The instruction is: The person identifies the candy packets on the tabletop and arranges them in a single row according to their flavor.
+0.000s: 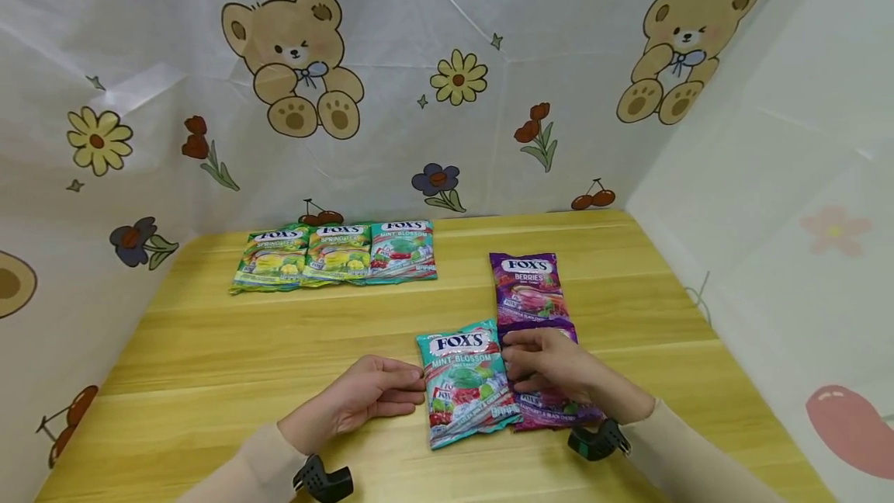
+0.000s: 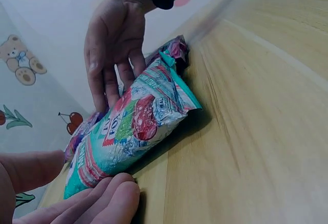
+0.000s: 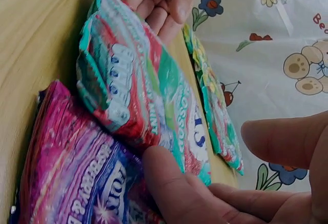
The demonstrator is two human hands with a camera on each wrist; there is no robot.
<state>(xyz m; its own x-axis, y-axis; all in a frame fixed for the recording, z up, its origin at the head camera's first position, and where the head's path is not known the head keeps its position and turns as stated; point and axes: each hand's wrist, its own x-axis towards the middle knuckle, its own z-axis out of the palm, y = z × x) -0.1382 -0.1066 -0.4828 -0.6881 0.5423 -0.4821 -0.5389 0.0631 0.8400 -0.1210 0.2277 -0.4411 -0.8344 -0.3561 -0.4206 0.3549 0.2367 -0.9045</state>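
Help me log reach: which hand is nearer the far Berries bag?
Right hand, just in front of the far Berries bag; the left hand is farther, left of the Mint Blossom bag.

Pale wood-grain table (image 1: 279, 332) under yellow-green packets (image 1: 338, 254), teal packets (image 1: 464, 383) and purple packets (image 1: 528, 287).

The front Mint Blossom bag (image 1: 466, 390) is teal with red-and-white stripes. From it, Berries bags (image 1: 528, 292) at one and three o'clock are purple, Spring Tea bags (image 1: 338, 254) at ten yellow-green, bear-printed cloth (image 1: 412, 29) at twelve white.
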